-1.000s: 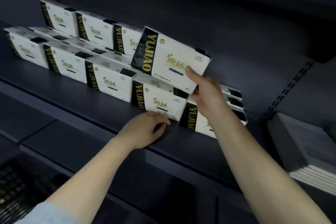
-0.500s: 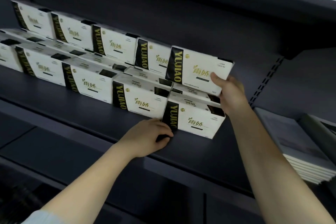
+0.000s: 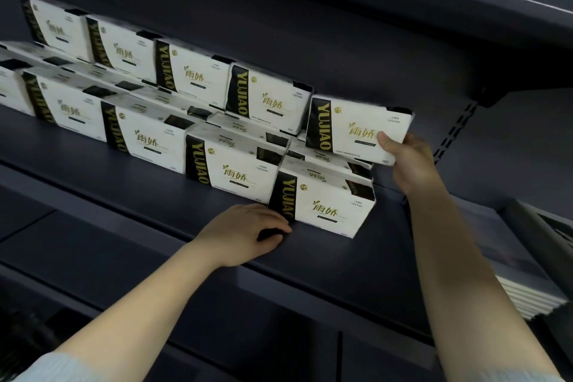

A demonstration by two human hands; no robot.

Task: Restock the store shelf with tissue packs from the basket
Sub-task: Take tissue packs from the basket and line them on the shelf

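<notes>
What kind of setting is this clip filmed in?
Most likely a shop aisle: a dark metal shelf on slotted uprights, with rows of identical tissue packs faced outward, and the right hand adding another pack.

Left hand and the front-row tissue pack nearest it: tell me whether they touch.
Cannot tell. In the head view the left hand rests on the shelf, fingertips at the tissue pack's lower left corner, hiding any contact or gap.

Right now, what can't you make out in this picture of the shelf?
- The basket: outside the head view.
- Fingers of the right hand: hidden behind the white tissue pack with a black band it holds.
- Small print on that pack: too small.
- Leftmost packs: cut off by the left edge.
- Left hand fingertips: curled under, in shadow.
</notes>
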